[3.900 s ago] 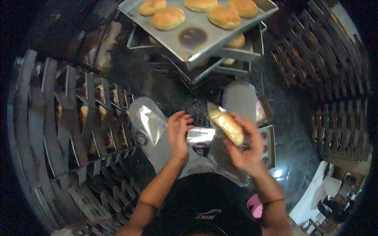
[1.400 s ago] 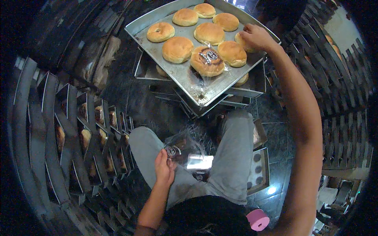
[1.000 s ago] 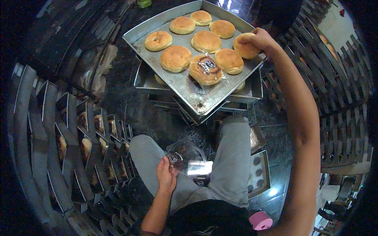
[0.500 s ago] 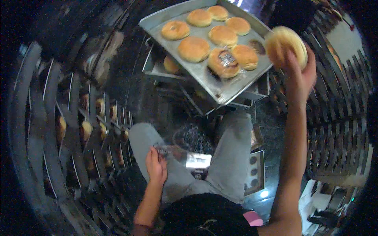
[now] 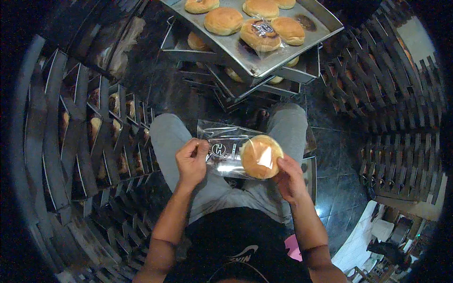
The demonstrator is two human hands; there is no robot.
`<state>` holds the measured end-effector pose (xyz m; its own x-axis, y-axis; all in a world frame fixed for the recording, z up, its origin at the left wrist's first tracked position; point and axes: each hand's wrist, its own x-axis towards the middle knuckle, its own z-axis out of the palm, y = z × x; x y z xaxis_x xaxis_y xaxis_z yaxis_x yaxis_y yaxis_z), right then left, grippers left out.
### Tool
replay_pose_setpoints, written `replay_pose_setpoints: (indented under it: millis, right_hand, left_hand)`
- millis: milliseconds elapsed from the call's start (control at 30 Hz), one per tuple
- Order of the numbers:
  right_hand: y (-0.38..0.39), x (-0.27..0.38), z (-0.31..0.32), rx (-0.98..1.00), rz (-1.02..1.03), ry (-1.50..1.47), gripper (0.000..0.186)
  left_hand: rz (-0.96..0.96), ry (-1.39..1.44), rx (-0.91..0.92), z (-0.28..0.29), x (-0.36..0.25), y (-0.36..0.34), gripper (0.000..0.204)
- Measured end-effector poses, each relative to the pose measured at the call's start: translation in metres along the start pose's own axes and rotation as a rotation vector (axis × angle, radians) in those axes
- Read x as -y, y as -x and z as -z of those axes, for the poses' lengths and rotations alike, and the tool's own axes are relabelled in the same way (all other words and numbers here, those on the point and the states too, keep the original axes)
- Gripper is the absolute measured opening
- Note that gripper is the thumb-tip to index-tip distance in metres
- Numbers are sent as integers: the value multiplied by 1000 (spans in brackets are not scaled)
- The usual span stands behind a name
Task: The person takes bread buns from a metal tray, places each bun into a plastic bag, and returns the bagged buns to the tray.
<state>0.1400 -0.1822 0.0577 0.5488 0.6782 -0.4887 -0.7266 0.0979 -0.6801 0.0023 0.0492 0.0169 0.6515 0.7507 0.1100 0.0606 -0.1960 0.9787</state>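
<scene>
Head-worn fisheye view, facing steeply down, hands (image 5: 191, 162) close below, top tray (image 5: 324, 30) farther out

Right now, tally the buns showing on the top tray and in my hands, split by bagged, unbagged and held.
Unbagged buns on the top tray, some cut off by the frame: 5
Bagged bun on that tray: 1
Held bun, in the right hand: 1
Total in view: 7
</scene>
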Motion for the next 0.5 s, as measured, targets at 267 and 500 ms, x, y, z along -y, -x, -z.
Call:
replay_pose_setpoints:
  millis: [267, 500]
  right_hand:
    - [26, 16, -30, 52, 726, 797, 47]
    - [28, 1, -63, 176, 1155, 1353, 49]
  left_hand:
    - [87, 458, 330, -28, -28, -7, 64]
    - [161, 1034, 300, -50, -105, 13, 102]
